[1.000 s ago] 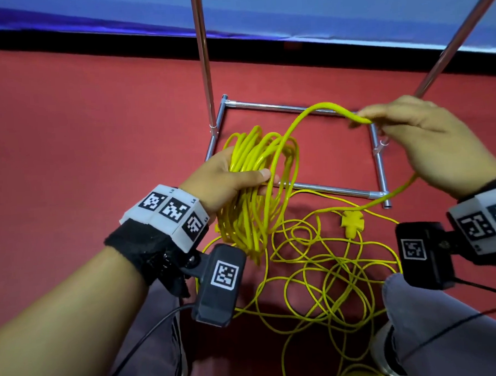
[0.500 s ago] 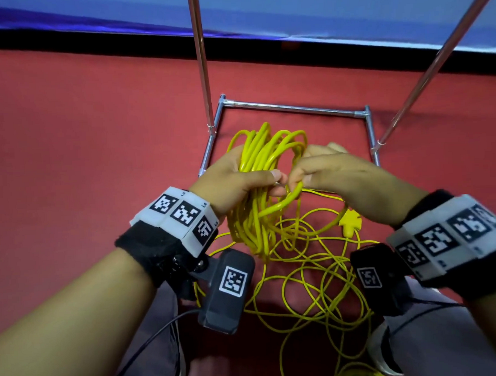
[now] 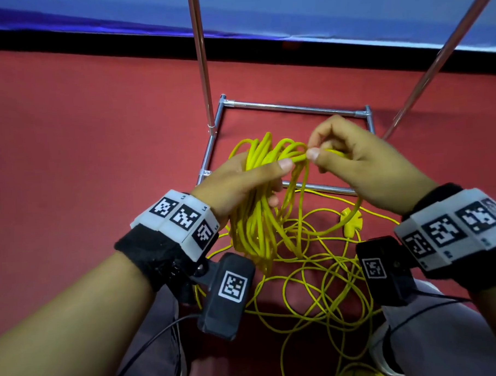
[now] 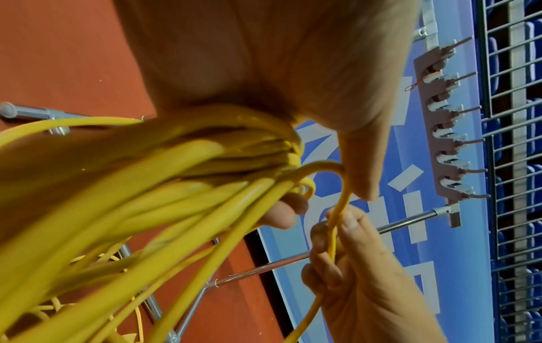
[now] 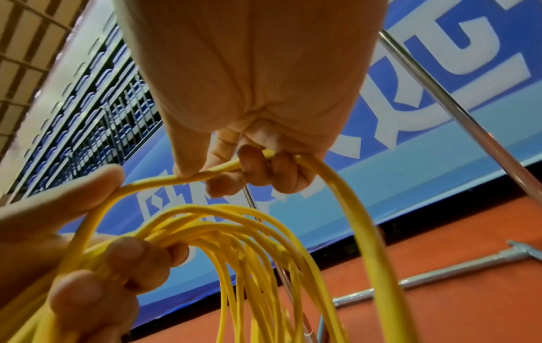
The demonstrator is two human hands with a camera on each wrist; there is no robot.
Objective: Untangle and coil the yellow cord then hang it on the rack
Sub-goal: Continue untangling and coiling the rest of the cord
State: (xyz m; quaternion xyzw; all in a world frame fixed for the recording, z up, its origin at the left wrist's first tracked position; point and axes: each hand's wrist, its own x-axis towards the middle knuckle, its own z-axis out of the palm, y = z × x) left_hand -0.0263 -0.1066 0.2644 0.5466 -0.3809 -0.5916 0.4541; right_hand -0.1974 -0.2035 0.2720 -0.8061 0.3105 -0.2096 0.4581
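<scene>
My left hand [image 3: 249, 177] grips a bundle of several coiled loops of the yellow cord [image 3: 259, 215], thumb laid over the top strand. My right hand [image 3: 350, 157] pinches a single strand of the cord just right of the left thumb; that strand runs down past the palm to the loose tangle [image 3: 325, 284] on the red floor. A yellow plug [image 3: 352, 221] lies among the loose loops. In the left wrist view the coil [image 4: 176, 185] fills the palm and the right hand's fingers [image 4: 331, 232] hold the strand. In the right wrist view the strand [image 5: 346, 185] passes through curled fingers.
The chrome rack's base frame [image 3: 288, 106] lies on the red floor behind my hands, with two poles [image 3: 199, 47] rising from it. Its hook bar [image 4: 440, 130] shows in the left wrist view against a blue banner. My knees are at the bottom edge.
The right hand swung a raised loop in from the right to the left hand, laid it onto the coil, and now pinches the strand just beside the left thumb.
</scene>
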